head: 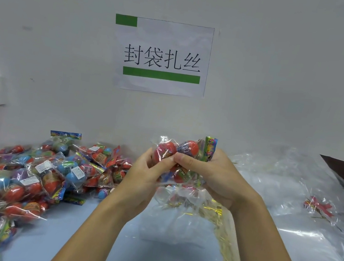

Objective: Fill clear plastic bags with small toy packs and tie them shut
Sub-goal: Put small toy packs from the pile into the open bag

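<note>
Both hands were raised over the middle of the table, closed around one clear bag of toy packs. The left hand had its fingers curled round the bag's left side, and the right hand gripped it from the right, its thumb pressed across the front. Red balls and a striped card header showed at the top of the bundle, at about 12 o'clock from the hands. The loose plastic of the bag hung below the hands, and no tie could be seen on it.

At 9 o'clock lay a large heap of toy packs, red and blue, spreading down to 7 o'clock. At 3 o'clock was a pile of empty clear bags, with one small red pack lying on it. Gold twist ties lay in a sheaf at 5 o'clock, with a few strays near 6 o'clock. A paper sign hung on the wall at 12 o'clock.

By my judgement this bag was filled or nearly so, but not yet tied. Whether the packs in the heap at 9 o'clock were finished or waiting could not be told.
</note>
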Action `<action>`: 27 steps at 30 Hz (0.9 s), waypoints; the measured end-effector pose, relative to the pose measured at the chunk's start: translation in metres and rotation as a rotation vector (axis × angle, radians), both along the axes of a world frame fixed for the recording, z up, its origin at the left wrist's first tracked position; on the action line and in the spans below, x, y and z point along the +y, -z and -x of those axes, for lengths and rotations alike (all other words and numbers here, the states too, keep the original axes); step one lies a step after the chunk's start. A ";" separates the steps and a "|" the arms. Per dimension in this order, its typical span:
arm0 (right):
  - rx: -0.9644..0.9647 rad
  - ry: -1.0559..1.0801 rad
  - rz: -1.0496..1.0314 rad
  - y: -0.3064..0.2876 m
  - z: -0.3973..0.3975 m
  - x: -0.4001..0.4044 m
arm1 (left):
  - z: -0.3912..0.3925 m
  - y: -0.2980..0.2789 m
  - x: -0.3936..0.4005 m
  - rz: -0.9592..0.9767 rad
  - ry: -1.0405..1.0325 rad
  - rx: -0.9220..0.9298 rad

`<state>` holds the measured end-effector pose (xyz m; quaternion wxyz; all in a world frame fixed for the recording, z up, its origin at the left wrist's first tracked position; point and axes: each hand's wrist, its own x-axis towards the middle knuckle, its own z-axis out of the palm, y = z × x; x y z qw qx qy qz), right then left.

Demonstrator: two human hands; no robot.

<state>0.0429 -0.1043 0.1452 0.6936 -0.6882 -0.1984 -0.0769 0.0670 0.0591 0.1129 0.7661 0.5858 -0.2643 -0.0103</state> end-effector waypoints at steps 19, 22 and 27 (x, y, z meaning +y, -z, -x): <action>0.112 0.357 -0.143 0.011 -0.012 -0.052 | -0.020 0.040 0.025 -1.357 -0.221 -0.166; 0.126 0.385 -0.067 0.012 -0.013 -0.050 | -0.027 0.038 0.042 -1.368 -0.337 -0.143; 0.149 0.394 0.029 0.011 -0.013 -0.047 | -0.029 0.027 0.061 -1.324 -0.467 -0.108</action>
